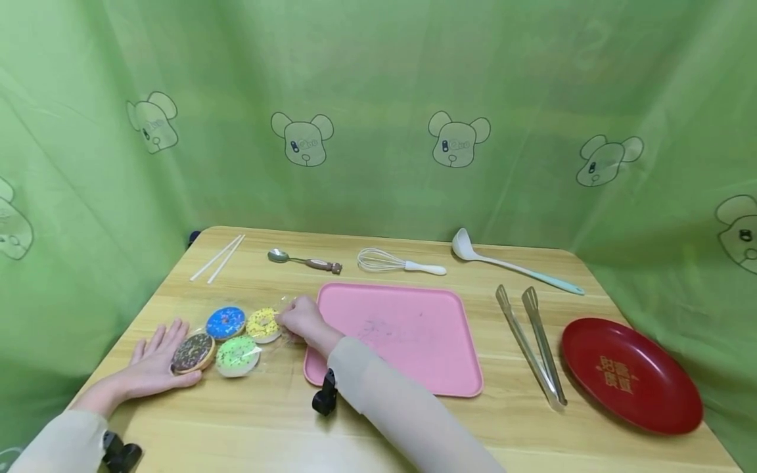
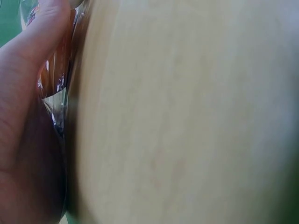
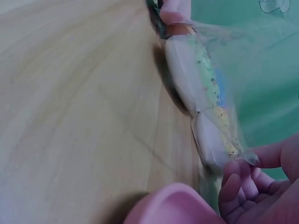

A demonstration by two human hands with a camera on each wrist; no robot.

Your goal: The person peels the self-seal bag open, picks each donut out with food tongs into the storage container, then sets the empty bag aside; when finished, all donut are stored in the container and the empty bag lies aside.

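A clear plastic pack holds four toy doughnuts: blue, yellow, chocolate and green. It lies on the wooden table left of the pink tray. My left hand lies flat with straight fingers, touching the chocolate doughnut's side. My right hand pinches the wrapper's edge beside the yellow doughnut. In the right wrist view the curled fingers hold the wrapper next to the doughnuts and the tray rim. The left wrist view shows my palm against crinkled plastic.
Along the back lie white chopsticks, a spoon, a whisk and a ladle. Metal tongs and a red plate are right of the tray. A green curtain surrounds the table.
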